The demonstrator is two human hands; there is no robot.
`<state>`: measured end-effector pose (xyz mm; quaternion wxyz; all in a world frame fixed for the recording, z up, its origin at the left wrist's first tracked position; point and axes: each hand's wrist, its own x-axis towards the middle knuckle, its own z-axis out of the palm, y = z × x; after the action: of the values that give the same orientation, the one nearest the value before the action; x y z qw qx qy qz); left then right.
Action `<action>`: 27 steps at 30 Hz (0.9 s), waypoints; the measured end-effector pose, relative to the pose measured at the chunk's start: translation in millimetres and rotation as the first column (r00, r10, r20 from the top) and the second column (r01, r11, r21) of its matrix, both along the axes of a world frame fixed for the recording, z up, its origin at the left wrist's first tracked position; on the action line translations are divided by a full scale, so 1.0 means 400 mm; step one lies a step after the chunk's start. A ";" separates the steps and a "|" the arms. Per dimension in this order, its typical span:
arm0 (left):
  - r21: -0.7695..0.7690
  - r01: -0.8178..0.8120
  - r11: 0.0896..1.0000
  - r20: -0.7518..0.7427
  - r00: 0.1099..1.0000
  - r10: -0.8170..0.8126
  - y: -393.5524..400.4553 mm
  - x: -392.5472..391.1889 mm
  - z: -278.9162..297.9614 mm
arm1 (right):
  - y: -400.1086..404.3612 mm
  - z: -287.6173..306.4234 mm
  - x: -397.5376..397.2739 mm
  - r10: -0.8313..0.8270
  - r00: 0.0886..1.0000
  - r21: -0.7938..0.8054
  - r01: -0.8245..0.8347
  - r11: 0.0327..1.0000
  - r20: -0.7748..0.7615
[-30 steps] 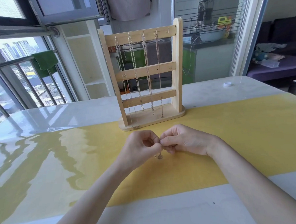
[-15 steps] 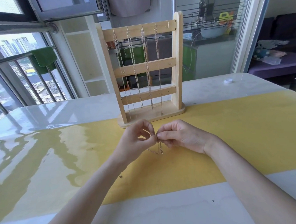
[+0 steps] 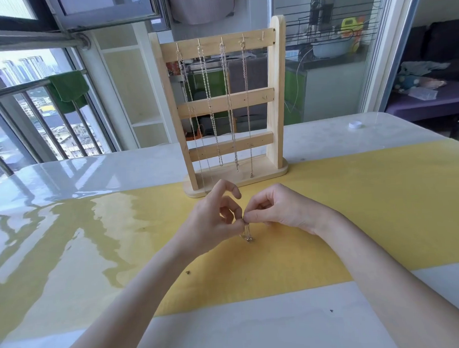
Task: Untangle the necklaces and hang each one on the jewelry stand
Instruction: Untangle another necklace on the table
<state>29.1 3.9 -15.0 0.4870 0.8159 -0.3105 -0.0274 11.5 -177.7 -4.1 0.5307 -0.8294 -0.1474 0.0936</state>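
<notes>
Silver necklace (image 3: 247,232) hangs in a short loop, pinched at its top by both hands above the table's (image 3: 336,314) yellow band. Left hand (image 3: 215,222) grips with thumb and a lower finger, index raised and curled. Right hand (image 3: 275,211) pinches with curled fingers. Wooden jewelry stand (image 3: 277,96), toward the far edge, carries four chains.
</notes>
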 end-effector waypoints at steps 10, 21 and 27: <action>0.000 -0.105 0.994 0.159 0.982 0.104 -0.010 -0.013 -0.012 | 0.001 -0.006 -0.002 0.034 0.999 0.053 -0.032 0.998 -0.023; -0.370 -0.197 0.908 -0.362 0.930 0.054 -0.017 -0.028 0.009 | -0.012 -0.007 0.002 -0.031 0.997 0.229 0.046 0.972 -0.070; -0.486 -0.235 0.842 -0.520 0.852 -0.062 -0.012 -0.016 0.007 | 0.019 0.004 -0.002 -0.097 0.993 0.308 0.073 0.949 0.065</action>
<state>22.8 -1.1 -12.3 0.7594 0.6241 -0.1248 -0.1348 10.7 -170.1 -2.4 0.6497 -0.7461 -0.1451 0.0140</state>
